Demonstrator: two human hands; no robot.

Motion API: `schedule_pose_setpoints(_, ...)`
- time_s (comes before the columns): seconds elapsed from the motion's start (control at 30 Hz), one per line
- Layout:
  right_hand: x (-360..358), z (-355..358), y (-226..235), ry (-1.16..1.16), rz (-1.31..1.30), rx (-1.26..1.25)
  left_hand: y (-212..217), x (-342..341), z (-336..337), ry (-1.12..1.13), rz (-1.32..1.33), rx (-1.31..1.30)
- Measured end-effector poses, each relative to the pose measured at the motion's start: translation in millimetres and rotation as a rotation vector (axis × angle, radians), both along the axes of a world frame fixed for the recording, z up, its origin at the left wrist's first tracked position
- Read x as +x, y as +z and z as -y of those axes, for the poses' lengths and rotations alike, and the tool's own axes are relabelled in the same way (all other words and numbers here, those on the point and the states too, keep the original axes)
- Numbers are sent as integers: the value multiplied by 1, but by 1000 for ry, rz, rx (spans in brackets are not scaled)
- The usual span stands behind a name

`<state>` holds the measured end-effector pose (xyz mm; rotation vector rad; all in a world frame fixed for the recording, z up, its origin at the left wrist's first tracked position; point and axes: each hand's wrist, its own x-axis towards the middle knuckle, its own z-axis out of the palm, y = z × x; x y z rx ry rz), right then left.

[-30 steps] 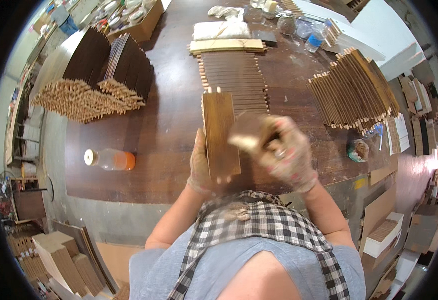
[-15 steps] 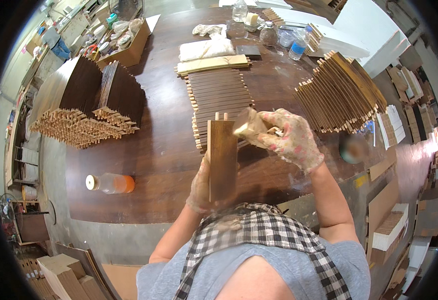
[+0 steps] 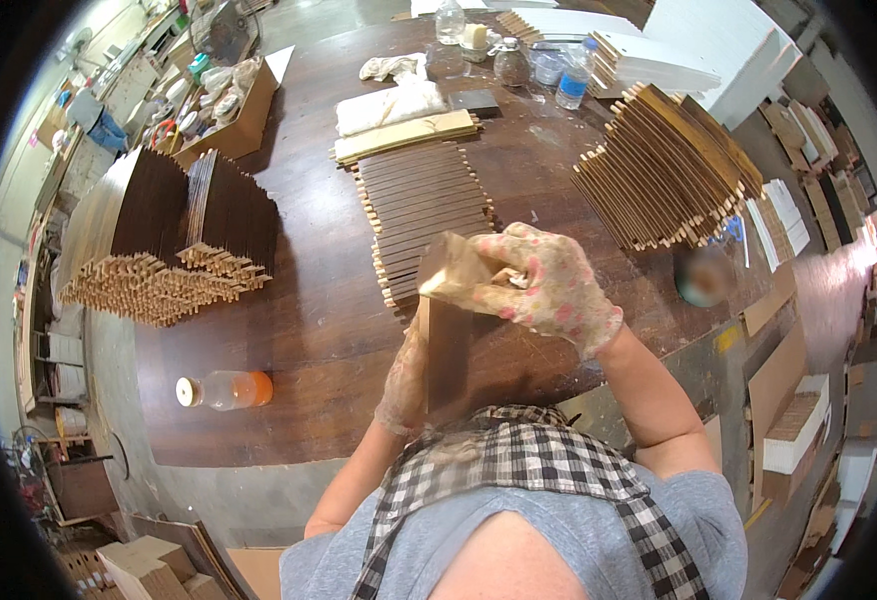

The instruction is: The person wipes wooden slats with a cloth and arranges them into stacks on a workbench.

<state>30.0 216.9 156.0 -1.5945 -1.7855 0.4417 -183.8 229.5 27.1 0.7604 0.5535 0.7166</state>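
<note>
Ahead of the right hand [image 3: 549,290], the way is blocked by a row of wooden slats [image 3: 424,205] laid flat on the surface [image 3: 309,330]. To its right, passage is barred by a leaning stack of slatted panels [image 3: 674,170]. Left of the left hand [image 3: 404,375], a broad bare stretch is left open, bounded only by a lying orange bottle [image 3: 227,390] and, farther off, a pile of dark panels [image 3: 174,240].

One head-worn fisheye view looks steeply down from just above the person's chest, facing forward over the table [image 3: 319,330]
</note>
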Motion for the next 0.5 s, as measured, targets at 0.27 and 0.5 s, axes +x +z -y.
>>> schedule_pose_setpoints(0.27, 22, 18, -12, -315, -249, 79, 2, -1, -6, -195, 305, -314)
schedule_pose_setpoints(0.5, -36, 20, -61, -177, 167, 550, -32, 16, -14, -291, -100, 17)
